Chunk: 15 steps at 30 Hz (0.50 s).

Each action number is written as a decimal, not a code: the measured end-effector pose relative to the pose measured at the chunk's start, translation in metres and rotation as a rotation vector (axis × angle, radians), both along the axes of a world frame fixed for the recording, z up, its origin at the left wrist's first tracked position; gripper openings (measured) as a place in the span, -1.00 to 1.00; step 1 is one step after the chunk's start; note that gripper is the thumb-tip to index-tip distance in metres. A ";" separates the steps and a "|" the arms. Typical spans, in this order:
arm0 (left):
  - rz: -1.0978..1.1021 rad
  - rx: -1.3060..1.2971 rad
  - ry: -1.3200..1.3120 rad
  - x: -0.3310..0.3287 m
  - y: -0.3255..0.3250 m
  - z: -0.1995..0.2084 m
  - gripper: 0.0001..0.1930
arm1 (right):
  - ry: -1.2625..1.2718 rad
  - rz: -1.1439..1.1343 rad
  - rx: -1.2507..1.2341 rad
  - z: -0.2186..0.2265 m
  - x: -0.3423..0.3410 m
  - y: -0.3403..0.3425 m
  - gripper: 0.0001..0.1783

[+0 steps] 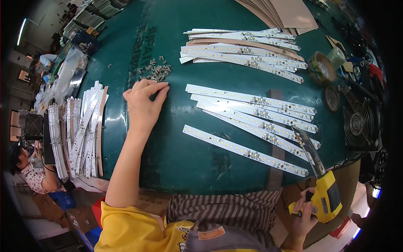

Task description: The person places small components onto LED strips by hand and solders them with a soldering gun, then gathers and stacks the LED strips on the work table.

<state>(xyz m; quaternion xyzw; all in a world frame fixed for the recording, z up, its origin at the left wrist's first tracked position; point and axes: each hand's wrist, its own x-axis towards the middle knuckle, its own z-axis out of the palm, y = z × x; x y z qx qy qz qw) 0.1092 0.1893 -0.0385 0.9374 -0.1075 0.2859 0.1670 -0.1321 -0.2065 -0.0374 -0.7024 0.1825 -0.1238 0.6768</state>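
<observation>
My left hand (145, 101) is over the green table at the near edge of a pile of small grey metal pieces (157, 71). Thumb and forefinger meet in a pinch; whatever is between them is too small to make out. Low on the right, my right hand (305, 213) grips a yellow and black pistol-shaped tool (327, 197), whose long narrow front points up and left over the table edge. Beside that front several white LED strip boards (256, 110) lie fanned out and overlapping. One LED strip board (245, 150) lies apart, nearer to me.
Stacked LED boards with brown card (243, 52) lie at the back. More bundled boards (79, 130) lie at the left edge. On the right are a round tub (321, 69) and a fan (359, 124). A co-worker (37, 170) sits at the far left.
</observation>
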 end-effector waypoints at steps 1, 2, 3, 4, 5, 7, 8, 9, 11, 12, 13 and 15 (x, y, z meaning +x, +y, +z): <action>-0.004 -0.002 0.003 0.000 0.000 -0.001 -0.93 | 0.003 -0.004 -0.002 0.001 0.000 0.000 -0.60; 0.014 -0.010 0.038 -0.001 -0.001 -0.001 -0.93 | 0.003 0.011 0.003 0.001 -0.001 0.000 -0.59; 0.031 -0.018 0.074 -0.002 -0.001 -0.001 -0.93 | 0.002 0.026 0.009 0.001 -0.002 0.000 -0.58; 0.025 -0.023 0.079 -0.002 -0.002 -0.001 -0.93 | 0.007 0.020 0.004 0.000 -0.003 -0.001 -0.58; 0.028 0.042 0.042 -0.003 -0.001 -0.001 -0.92 | -0.031 0.035 0.001 -0.004 -0.004 -0.001 -0.57; 0.017 0.101 0.011 -0.005 -0.005 0.000 -0.91 | -0.063 0.038 -0.009 -0.003 -0.005 0.001 -0.55; -0.001 0.139 0.007 -0.008 -0.009 0.003 -0.88 | -0.061 0.079 -0.050 0.000 -0.003 0.008 -0.53; -0.019 0.177 0.003 -0.012 -0.014 0.006 -0.86 | -0.058 0.120 -0.092 0.002 0.000 0.012 -0.51; -0.028 0.180 0.030 -0.027 -0.030 0.018 -0.86 | -0.053 0.221 -0.191 0.011 0.003 0.016 -0.48; -0.060 0.077 0.086 -0.038 -0.044 0.024 -0.87 | -0.022 0.255 -0.195 0.011 -0.001 0.014 -0.45; -0.099 -0.026 0.145 -0.049 -0.060 0.026 -0.89 | 0.012 0.280 -0.199 0.013 -0.007 0.012 -0.43; -0.181 -0.198 0.264 -0.082 -0.085 0.028 -0.86 | 0.030 0.309 -0.197 0.016 -0.010 0.012 -0.42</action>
